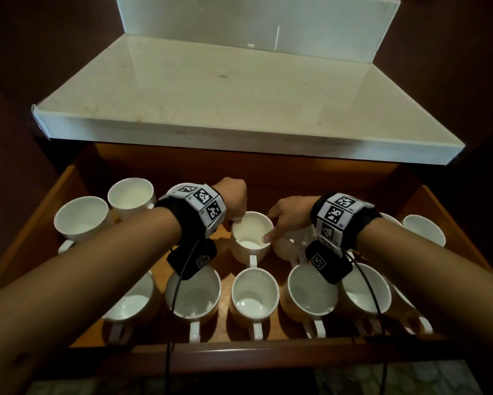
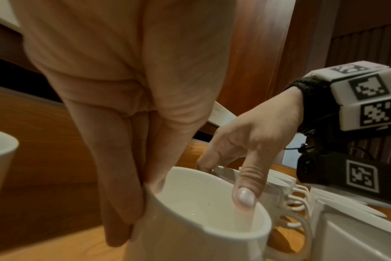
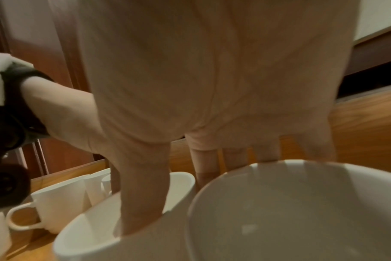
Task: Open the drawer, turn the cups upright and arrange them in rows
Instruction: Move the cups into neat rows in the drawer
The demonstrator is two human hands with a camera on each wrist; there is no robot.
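The wooden drawer (image 1: 25, 238) stands pulled out, holding several white cups, all upright. Both hands are on the middle back-row cup (image 1: 249, 240) (image 2: 201, 203) (image 3: 89, 238), whose handle points toward me. My left hand (image 1: 232, 219) (image 2: 134, 194) pinches its left rim, thumb inside and fingers down the outer wall. My right hand (image 1: 271, 226) (image 2: 234, 159) (image 3: 145, 167) pinches the right rim, thumb inside and index finger behind it. The other right fingers hang behind the neighbouring cup (image 1: 292, 243) (image 3: 290, 211).
A front row of cups (image 1: 254, 295) lines the drawer's near edge, handles toward me. More cups stand at the back left (image 1: 81, 218) and at the far right (image 1: 423, 229). A white countertop (image 1: 211, 95) overhangs the drawer's rear. Dark wood panels flank both sides.
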